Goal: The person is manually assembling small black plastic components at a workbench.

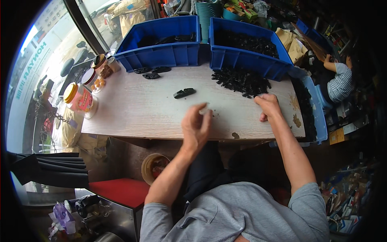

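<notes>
My left hand [196,126] hovers over the middle of the table, slightly blurred, thumb and forefinger apart with nothing plainly between them. Just beyond it lies a single black elongated plastic part [184,93], apart from my fingers. At the near edge of a heap of small black parts [242,82], my right hand [267,106] has its fingers closed, the fingertips meeting the heap; what they hold is too small to make out. Farther left, several black oval plastic parts [151,76] lie together in front of a blue bin.
Two blue bins, the left [159,59] and the right [250,62], stand along the table's far edge with black parts inside. Jars [80,98] line the left side. A light blue tub [318,117] adjoins the right edge. Another person [339,84] sits at far right.
</notes>
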Available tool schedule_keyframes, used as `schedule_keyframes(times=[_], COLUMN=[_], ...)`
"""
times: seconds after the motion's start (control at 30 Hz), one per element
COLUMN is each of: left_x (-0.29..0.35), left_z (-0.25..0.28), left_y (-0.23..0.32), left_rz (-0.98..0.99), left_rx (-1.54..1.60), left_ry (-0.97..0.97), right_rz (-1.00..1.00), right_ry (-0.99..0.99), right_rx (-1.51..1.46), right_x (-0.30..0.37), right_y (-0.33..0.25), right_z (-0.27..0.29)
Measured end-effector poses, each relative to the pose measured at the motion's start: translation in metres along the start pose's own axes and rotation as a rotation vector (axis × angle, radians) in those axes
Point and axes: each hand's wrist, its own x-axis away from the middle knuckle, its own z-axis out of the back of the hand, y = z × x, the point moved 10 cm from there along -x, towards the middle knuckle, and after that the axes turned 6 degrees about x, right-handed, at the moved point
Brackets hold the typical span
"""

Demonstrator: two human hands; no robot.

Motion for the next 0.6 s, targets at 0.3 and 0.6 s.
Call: schedule_keyframes(times=[0.3, 0.6], left_x=[0.014, -0.006], left_z=[-0.082, -0.121], left_y=[0.005, 0.018], left_rz=[0.083, -0.138], left_rx=[0.17, 0.007], left_ry=[-0.172, -0.208], right_rz=[-0.082, 0.133], right_ry=[-0.118, -0.361], right_rx=[-0.281, -0.445], right_x=[0.018, 0.035], right_y=[0.009, -0.004], right_z=[0.005, -0.032])
